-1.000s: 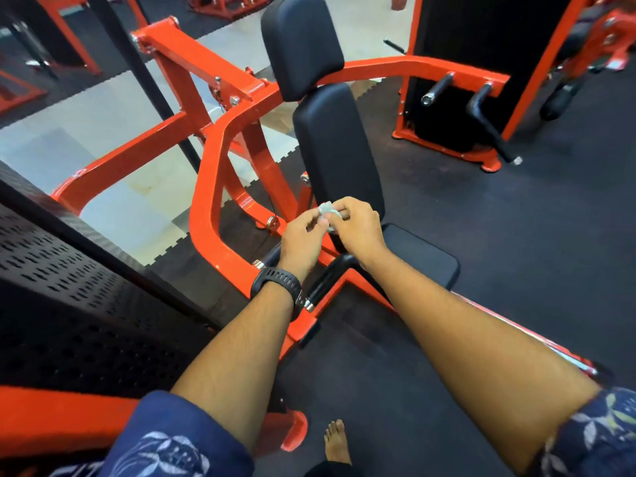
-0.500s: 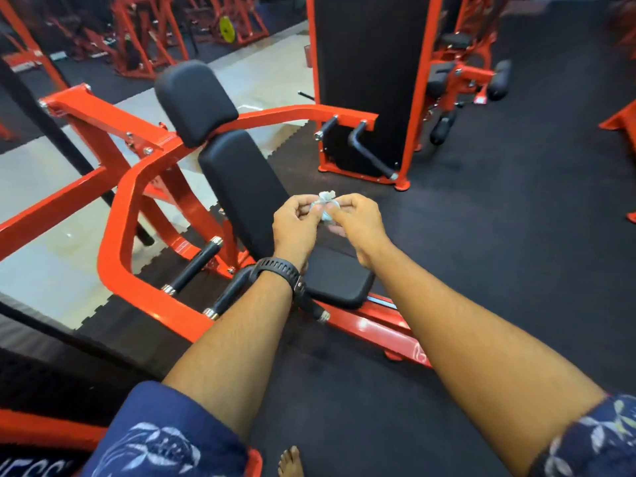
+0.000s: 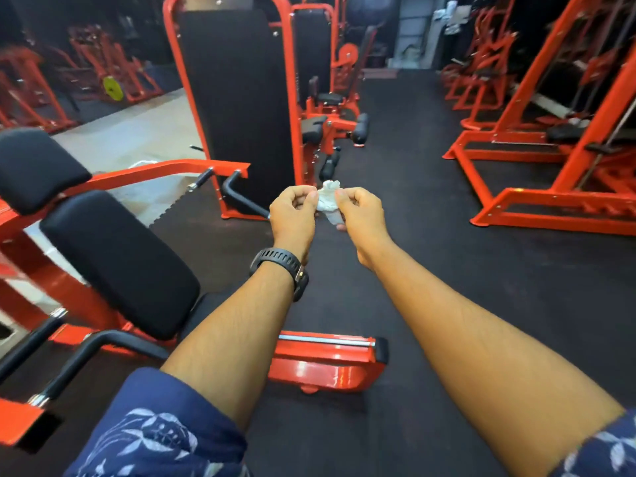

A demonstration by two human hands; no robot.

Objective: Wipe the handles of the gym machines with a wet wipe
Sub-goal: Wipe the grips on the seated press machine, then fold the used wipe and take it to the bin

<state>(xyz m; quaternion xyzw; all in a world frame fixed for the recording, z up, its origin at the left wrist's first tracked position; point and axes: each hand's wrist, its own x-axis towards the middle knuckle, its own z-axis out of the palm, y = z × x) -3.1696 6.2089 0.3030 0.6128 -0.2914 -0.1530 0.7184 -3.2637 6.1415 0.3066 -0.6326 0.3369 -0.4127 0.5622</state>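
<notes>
Open floor ahead, machines crowding my left

The padded backrest and black handles block my left side, and the weight-stack tower stands beyond my left hand. The dark mat floor lies open ahead and rightward, up to the orange racks.

- View has swung right over 1.0 s: the padded backrest is now at far left and the black weight-stack tower is near centre.
- Left hand and right hand, at 1.0 s ago in front of the backrest, now show against the black floor mat.
- More of the wet wipe shows between the 2 hands, bunched upward.
</notes>
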